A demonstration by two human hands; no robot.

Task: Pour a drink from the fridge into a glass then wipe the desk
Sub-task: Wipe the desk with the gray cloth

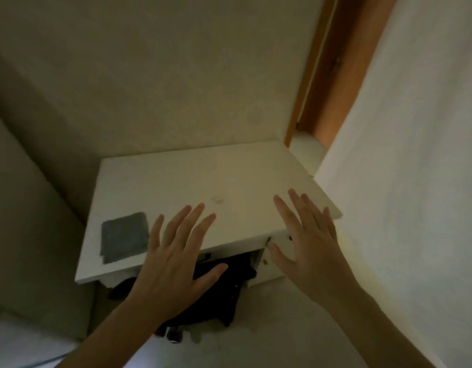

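Above white wooden table (pixel 176 179): left hand (pixel 174 251) and right hand (pixel 309 245) spread, empty; folded grey cloth (pixel 124 236) lying at left.

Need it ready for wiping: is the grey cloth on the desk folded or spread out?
Folded, it seems: the grey cloth lies flat as a neat square on the desk, with a layered edge showing along its near side.

no readable text, labels, brands, numbers or signs appear anywhere in view. the white desk (pixel 176 179) top carries only a faint reddish smudge (pixel 218 200), just beyond the fingertips of the left hand (pixel 176 251); it forms no letters. the grey cloth (pixel 123 236) beside that hand is plain.
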